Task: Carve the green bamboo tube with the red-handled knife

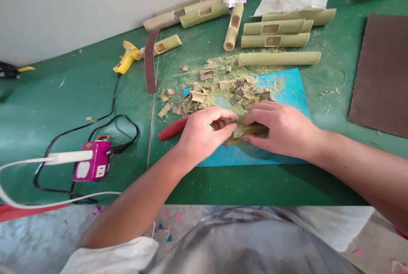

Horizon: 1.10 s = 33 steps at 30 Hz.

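Over the blue sheet (287, 95), my right hand (280, 127) is closed around a short piece of bamboo (247, 129). My left hand (207, 131) pinches thumb and forefinger together at that piece's left end. Something small and dark shows at those fingertips, too hidden to name. A red handle (172, 129) sticks out to the left from behind my left hand; the rest of that tool is covered. Just beyond both hands lies a heap of small bamboo offcuts (197, 96) with pale sawdust among them.
Bamboo tubes with cut windows (274, 41) and an uncut tube (280, 58) lie at the back. Left are a yellow glue gun (129, 58), a brown abrasive strip (150, 63) and a purple power socket (92, 161) with loose cords. A brown sheet (382, 74) lies right.
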Tool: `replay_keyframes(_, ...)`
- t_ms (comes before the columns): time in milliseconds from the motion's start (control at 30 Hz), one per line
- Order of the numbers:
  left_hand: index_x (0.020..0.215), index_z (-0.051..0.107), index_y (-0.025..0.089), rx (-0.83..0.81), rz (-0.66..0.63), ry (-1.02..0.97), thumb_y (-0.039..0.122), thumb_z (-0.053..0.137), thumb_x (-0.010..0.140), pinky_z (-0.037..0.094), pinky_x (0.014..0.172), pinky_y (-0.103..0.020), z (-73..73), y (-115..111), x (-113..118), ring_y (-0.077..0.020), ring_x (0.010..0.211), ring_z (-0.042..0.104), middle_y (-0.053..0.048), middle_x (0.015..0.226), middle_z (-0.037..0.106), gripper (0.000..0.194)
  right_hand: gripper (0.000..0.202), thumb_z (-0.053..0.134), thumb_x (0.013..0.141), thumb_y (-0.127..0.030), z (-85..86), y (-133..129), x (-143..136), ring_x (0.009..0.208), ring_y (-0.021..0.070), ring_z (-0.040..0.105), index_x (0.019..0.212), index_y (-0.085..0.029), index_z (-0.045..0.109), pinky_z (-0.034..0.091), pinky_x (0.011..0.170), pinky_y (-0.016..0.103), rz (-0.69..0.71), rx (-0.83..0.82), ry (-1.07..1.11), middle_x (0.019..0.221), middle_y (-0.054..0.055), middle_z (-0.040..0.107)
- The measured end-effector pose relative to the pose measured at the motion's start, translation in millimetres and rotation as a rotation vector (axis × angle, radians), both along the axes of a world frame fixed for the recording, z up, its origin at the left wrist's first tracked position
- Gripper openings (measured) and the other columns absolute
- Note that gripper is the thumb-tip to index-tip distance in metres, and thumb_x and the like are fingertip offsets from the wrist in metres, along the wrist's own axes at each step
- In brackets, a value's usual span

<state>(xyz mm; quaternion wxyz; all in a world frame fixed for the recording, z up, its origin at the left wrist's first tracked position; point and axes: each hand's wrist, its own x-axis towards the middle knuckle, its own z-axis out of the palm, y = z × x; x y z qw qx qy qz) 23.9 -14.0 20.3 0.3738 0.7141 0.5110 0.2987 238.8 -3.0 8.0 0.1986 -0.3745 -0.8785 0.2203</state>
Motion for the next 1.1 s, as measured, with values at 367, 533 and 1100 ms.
replay_keyframes(367,0.081,0.065,0.017,-0.075,-0.042,-0.095,0.015,0.068,0.085,0.051,0.067,-0.022,-3.0,2,-3,-0.0106,0.071,0.062,0.001,0.078,0.066,0.005,0.013,0.065,0.084,-0.031,-0.3,1,1,0.083,0.0218,0.061,0.089,-0.018,0.066,0.044,0.072,0.033,-0.005,-0.014,-0.014,0.086,0.006,0.067)
replay_keyframes(533,0.089,0.060,0.019,0.001,0.022,-0.180,0.020,0.061,0.091,0.051,0.062,-0.022,-10.9,3,-6,-0.0100,0.066,0.063,0.001,0.078,0.067,0.003,0.015,0.064,0.085,-0.032,0.4,1,1,0.084,0.0219,0.061,0.090,-0.018,0.067,0.045,0.073,0.033,-0.007,-0.023,-0.031,0.086,0.006,0.067)
replay_keyframes(1100,0.082,0.073,0.018,0.109,-0.013,-0.008,0.012,0.069,0.083,0.053,0.069,-0.022,-1.5,1,-5,-0.0118,0.076,0.064,-0.001,0.083,0.071,0.008,0.015,0.063,0.086,-0.033,2.3,1,1,0.085,0.0220,0.061,0.089,-0.018,0.066,0.044,0.073,0.033,-0.011,-0.042,-0.042,0.087,0.006,0.068)
